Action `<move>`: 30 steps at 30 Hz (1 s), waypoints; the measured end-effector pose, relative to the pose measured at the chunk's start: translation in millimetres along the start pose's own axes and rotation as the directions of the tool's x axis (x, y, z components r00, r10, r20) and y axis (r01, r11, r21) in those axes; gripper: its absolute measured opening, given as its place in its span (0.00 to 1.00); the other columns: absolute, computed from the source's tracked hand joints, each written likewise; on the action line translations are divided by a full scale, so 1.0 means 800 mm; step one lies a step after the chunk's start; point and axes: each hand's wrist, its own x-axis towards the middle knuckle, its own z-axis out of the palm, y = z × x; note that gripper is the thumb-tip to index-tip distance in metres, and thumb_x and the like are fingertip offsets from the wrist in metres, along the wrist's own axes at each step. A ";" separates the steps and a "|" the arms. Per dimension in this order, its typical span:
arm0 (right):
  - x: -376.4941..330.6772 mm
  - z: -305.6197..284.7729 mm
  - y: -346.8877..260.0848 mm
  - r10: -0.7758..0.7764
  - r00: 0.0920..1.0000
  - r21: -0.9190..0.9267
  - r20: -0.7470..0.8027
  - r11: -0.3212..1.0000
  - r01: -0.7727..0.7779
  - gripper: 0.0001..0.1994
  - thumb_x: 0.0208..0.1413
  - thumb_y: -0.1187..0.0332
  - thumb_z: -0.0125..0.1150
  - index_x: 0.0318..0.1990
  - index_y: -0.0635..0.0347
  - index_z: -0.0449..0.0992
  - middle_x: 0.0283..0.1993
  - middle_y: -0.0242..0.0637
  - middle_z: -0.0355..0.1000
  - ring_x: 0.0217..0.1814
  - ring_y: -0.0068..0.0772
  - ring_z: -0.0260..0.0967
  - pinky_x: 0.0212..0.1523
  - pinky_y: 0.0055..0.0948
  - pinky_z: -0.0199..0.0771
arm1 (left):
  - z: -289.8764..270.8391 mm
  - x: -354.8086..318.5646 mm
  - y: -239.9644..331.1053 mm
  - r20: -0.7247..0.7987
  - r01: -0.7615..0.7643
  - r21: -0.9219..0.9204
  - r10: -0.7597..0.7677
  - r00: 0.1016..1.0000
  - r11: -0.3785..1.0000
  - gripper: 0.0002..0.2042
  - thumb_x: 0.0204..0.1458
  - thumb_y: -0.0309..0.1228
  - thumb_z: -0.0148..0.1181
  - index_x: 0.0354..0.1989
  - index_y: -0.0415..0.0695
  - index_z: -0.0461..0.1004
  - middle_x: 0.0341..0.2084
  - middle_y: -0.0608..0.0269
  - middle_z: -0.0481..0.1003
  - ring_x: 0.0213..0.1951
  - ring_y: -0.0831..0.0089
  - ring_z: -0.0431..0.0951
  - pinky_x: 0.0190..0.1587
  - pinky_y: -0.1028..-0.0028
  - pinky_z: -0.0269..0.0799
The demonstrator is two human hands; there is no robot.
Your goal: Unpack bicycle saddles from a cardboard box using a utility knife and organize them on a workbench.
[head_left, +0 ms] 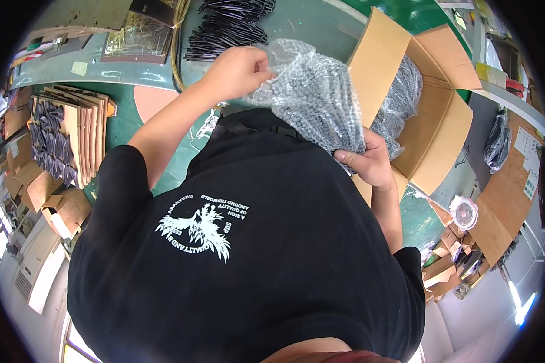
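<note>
A clear plastic bag [321, 97] full of dark, thin pieces hangs between my two hands, in front of my chest. My left hand [239, 71] pinches the loose film at the bag's upper left end. On the lower right end, my right hand [369, 158] is closed round the filled part, thumb on top. Just right of the bag stands an open cardboard box [439, 130], its flaps spread. Inside it lie similar filled plastic bags [402, 91]. What exactly the dark pieces are I cannot make out through the film.
A pile of black, thin strip-like pieces [227, 27] lies on the green-grey table [297, 24] beyond my left hand. At left stand upright cardboard sheets [91, 133] beside bundled dark pieces [48, 139]. A small round fan [464, 213] is at the right, near stacked cartons [445, 275].
</note>
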 end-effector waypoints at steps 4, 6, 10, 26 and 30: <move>0.006 0.000 0.003 0.032 0.999 0.083 -0.008 0.996 -0.031 0.21 0.57 0.81 0.69 0.59 0.69 0.75 0.52 0.35 0.80 0.53 0.22 0.75 0.57 0.27 0.75 | 0.030 -0.001 -0.037 0.215 0.191 -0.396 -0.111 0.970 0.898 0.10 0.49 0.26 0.68 0.38 0.41 0.77 0.28 0.60 0.75 0.31 0.65 0.76 0.38 0.67 0.75; 0.001 0.002 0.007 0.035 0.999 0.082 -0.030 0.996 -0.032 0.21 0.57 0.81 0.69 0.59 0.69 0.75 0.53 0.35 0.80 0.53 0.22 0.75 0.57 0.28 0.75 | -0.003 -0.006 0.001 0.165 0.041 -0.321 0.014 0.986 0.946 0.19 0.47 0.25 0.69 0.49 0.41 0.73 0.41 0.57 0.75 0.40 0.63 0.76 0.45 0.68 0.75; 0.008 0.007 0.002 0.091 0.995 0.079 -0.031 0.993 -0.089 0.20 0.58 0.80 0.68 0.58 0.70 0.75 0.52 0.35 0.80 0.52 0.21 0.75 0.55 0.27 0.76 | -0.030 -0.007 0.022 0.155 -0.485 0.185 0.462 0.873 0.855 0.29 0.42 0.20 0.64 0.58 0.35 0.68 0.51 0.51 0.71 0.54 0.52 0.72 0.59 0.63 0.69; 0.052 0.036 -0.038 0.245 0.961 -0.002 0.127 0.969 -0.247 0.16 0.64 0.73 0.65 0.57 0.68 0.75 0.49 0.29 0.78 0.50 0.16 0.71 0.54 0.24 0.74 | 0.030 -0.022 0.031 -0.047 -0.617 0.325 0.664 0.746 0.717 0.28 0.40 0.32 0.64 0.54 0.36 0.74 0.46 0.47 0.78 0.48 0.48 0.78 0.53 0.55 0.73; 0.068 0.042 -0.046 0.260 0.946 -0.143 0.194 0.961 -0.235 0.16 0.64 0.70 0.66 0.56 0.67 0.75 0.48 0.27 0.78 0.47 0.16 0.70 0.52 0.24 0.73 | 0.021 -0.021 0.024 0.170 -0.674 0.193 0.652 0.739 0.714 0.32 0.38 0.31 0.66 0.57 0.35 0.72 0.47 0.44 0.77 0.51 0.46 0.77 0.56 0.57 0.73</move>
